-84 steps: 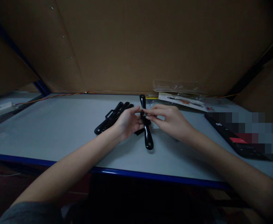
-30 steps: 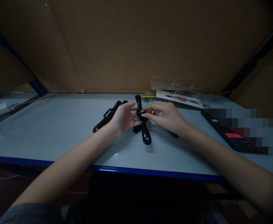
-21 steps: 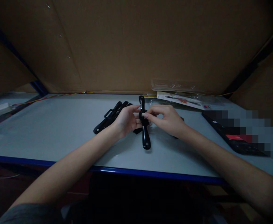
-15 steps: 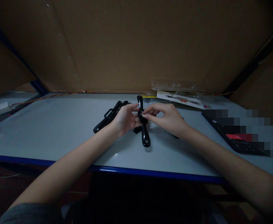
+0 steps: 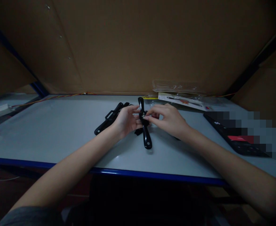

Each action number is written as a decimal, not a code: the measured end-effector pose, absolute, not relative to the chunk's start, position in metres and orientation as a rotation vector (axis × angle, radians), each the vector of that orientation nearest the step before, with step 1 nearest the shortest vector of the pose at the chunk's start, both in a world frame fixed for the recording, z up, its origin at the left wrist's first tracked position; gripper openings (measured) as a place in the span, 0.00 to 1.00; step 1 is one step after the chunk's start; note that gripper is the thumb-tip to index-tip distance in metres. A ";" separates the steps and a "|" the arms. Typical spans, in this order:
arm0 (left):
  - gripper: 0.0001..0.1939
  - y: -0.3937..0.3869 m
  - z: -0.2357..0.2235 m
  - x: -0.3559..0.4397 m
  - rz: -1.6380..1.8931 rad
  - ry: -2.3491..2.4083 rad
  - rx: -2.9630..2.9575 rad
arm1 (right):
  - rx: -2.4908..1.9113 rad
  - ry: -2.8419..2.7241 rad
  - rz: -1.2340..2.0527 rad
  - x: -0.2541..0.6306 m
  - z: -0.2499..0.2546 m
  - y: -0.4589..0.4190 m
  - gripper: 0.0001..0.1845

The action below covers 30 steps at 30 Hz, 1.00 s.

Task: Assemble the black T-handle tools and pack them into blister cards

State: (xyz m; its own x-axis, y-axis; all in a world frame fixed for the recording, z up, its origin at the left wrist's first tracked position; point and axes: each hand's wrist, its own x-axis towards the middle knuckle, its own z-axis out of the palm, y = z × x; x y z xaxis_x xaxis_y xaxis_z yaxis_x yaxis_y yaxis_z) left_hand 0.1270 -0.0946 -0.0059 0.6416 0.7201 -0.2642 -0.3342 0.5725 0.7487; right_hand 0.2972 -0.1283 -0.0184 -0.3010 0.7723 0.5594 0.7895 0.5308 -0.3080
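A glossy black elongated tool (image 5: 145,131) stands on end between my hands over the grey table (image 5: 53,131), its rounded lower tip resting near the surface. My left hand (image 5: 126,121) curls round its middle from the left. My right hand (image 5: 168,119) pinches a small silvery part at the tool's middle with fingertips. A second black piece pokes out beneath my hands. Behind my left hand lies a bundle of similar black tools (image 5: 110,117).
Clear plastic bags and printed cards (image 5: 182,97) lie at the back by the cardboard wall. A flat black package with a red label (image 5: 236,135) sits at the right. A thin orange wire (image 5: 55,96) runs along the back left. The blue table edge (image 5: 152,175) is close to me.
My hands have stayed on the black tool. The tool has tipped and shifted slightly, and my right fingers have kept working at its middle.
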 end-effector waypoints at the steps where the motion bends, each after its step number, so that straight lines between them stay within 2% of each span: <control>1: 0.06 -0.095 -0.005 0.127 0.660 0.608 0.720 | -1.260 -2.088 0.006 0.297 -0.019 -0.128 0.07; 10: 0.08 -0.095 -0.005 0.129 0.652 0.653 0.745 | -1.119 -1.965 0.335 0.293 -0.016 -0.132 0.08; 14: 0.11 -0.095 -0.006 0.128 0.628 0.617 0.743 | -1.137 -1.995 0.254 0.296 -0.017 -0.130 0.09; 20: 0.10 -0.095 -0.003 0.127 0.665 0.637 0.724 | -1.302 -2.029 0.123 0.297 -0.018 -0.129 0.06; 25: 0.07 -0.096 -0.002 0.127 0.673 0.651 0.733 | -1.290 -2.014 0.225 0.292 -0.016 -0.133 0.07; 30: 0.09 -0.094 -0.005 0.127 0.664 0.649 0.753 | -1.191 -2.000 0.299 0.292 -0.014 -0.133 0.08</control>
